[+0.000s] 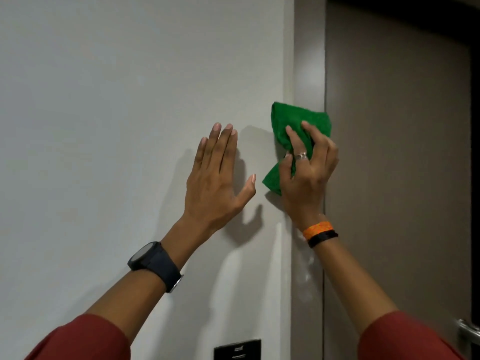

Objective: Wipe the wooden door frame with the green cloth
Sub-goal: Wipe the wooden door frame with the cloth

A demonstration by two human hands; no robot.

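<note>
The right hand (307, 165) clutches the bunched green cloth (293, 133) against the grey-brown door frame (309, 61), between the pale wall (117, 100) and the closed door (397, 152). The left hand (217, 183) rests spread flat on the wall, holding nothing.

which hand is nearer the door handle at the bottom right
Right. The right hand, gripping the green cloth, is up-left of the door handle; the left hand is farther left.
</note>
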